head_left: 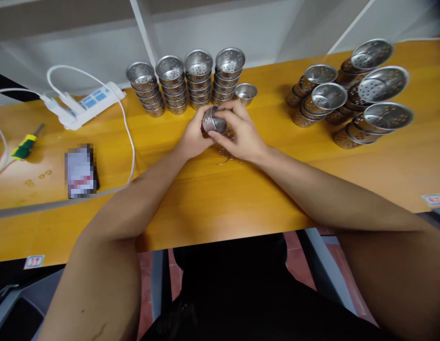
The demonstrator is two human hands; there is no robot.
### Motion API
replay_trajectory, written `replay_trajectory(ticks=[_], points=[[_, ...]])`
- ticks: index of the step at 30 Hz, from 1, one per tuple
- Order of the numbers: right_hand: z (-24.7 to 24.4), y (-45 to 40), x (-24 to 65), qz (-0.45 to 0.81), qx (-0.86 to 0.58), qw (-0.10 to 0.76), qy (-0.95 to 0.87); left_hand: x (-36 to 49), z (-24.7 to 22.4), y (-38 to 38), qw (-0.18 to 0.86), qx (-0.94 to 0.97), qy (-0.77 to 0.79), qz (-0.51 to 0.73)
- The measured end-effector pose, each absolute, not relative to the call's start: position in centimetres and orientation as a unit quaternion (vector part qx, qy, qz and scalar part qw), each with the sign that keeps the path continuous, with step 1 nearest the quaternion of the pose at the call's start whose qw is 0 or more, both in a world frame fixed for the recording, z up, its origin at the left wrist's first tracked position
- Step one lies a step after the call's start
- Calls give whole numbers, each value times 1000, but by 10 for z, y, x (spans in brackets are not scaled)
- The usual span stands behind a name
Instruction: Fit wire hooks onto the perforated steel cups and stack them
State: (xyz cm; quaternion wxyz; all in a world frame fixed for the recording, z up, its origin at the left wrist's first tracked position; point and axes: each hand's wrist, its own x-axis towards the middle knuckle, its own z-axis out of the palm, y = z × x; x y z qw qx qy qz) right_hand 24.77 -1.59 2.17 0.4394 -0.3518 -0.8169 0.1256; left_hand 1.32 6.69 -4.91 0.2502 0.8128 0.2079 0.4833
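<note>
A small perforated metal cup (209,122) is held tilted above the middle of the table. My left hand (195,138) wraps round its left side and underside. The fingers and thumb of my right hand (244,132) close on the cup's right side. A thin strip or wire seems to run across the cup, but I cannot make out its kind. Under my right hand lies a loose heap of thin wires (225,155), partly hidden by the fingers. Just behind my hands a single metal cup (246,93) stands upright.
Several stacks of perforated cups (198,71) line the back, and more stacks (386,118) of cups stand at the right. To the left are a power strip (95,104) with white cables, a screwdriver (25,146) and a phone (80,170). The table's front edge (220,239) is near my body.
</note>
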Motion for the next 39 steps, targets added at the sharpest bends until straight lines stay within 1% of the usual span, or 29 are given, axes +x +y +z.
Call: replay_trajectory(ticks=[5,8,11,14,16,18,23,27,33,39], points=[[20,-21,243,123,-366,384,-839,9,-50,73,229,827,185,478],[21,-22,242,125,-383,374,-835,6,-52,75,229,834,176,470],[22,-24,240,157,-398,399,-811,4,-53,75,235,832,189,466],[27,-29,234,270,-409,429,-759,2,-51,72,251,821,229,459],[34,-32,229,349,-409,433,-723,1,-46,68,258,819,243,451],[43,-36,224,392,-403,439,-701,2,-39,65,248,824,237,451],[53,-32,221,427,-406,479,-651,6,-27,59,205,837,233,450],[50,-22,227,451,-406,483,-631,8,-25,59,194,851,230,430],[46,-15,235,485,-397,465,-625,10,-22,53,204,854,241,413],[33,-6,234,505,-386,488,-598,14,-19,45,211,842,268,419]])
